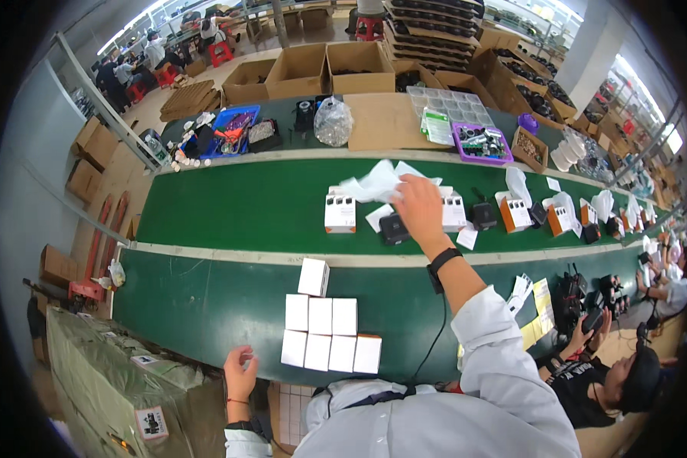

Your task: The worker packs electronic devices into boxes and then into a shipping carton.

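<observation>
My right hand [420, 204] reaches out over the green conveyor belt, its fingers closed on a crumpled white bag [375, 183]. Just below that hand is a black box-shaped device [394, 230] on the belt. A white and orange printed carton [340, 214] stands to its left, and another carton [453, 211] sits on the other side, partly behind my wrist. Down at the near table edge, my left hand [240, 372] is empty, with its fingers loosely bent and apart. Several plain white boxes [320, 316] are grouped on the table to the right of it.
More cartons [516, 216], black devices [483, 216] and white bags line the belt rightward. Beyond the belt are a blue tray [234, 131], a purple basket [482, 143] and large cardboard boxes [298, 70]. A co-worker [611, 382] handles a black device at right.
</observation>
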{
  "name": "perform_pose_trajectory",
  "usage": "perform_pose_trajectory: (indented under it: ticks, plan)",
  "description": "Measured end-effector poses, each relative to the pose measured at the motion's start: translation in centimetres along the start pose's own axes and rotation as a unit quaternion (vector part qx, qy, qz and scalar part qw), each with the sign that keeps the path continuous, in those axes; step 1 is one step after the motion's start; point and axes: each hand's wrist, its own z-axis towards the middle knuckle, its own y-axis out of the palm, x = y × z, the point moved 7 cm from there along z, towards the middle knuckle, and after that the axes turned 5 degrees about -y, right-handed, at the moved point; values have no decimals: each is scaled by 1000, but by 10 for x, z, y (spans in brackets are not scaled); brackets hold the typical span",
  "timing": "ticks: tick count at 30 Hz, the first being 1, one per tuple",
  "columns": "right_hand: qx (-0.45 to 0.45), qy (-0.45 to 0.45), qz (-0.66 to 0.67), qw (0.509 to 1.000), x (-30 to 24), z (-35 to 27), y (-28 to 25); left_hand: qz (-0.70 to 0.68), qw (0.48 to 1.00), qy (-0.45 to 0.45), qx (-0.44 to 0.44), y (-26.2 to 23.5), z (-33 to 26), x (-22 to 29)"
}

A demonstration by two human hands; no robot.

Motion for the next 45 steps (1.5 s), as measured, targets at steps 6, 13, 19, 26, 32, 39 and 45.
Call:
perform_pose_trajectory:
  ticks: [6,13,19,26,32,39,45]
  plan:
    - [-366,-16,277,888,-133,-158,22,50,996,52,-48,7,-17,40]
    - [-410,173,281,850,-157,-253,-43,47,987,107,-111,8,14,89]
    - [-393,42,355,847,-151,-250,-130,23,948,253,-190,115,-30,200]
    - [-451,6,173,876,-123,-311,-139,104,823,334,-447,212,-104,288]
    - [-398,462,234,758,-66,-315,-169,167,824,421,-340,227,-135,312]
    - [-344,443,419,714,-109,-266,-167,166,880,340,-288,231,-157,328]
    - [-274,42,417,866,-136,-184,-251,-132,862,58,-487,192,-153,310]
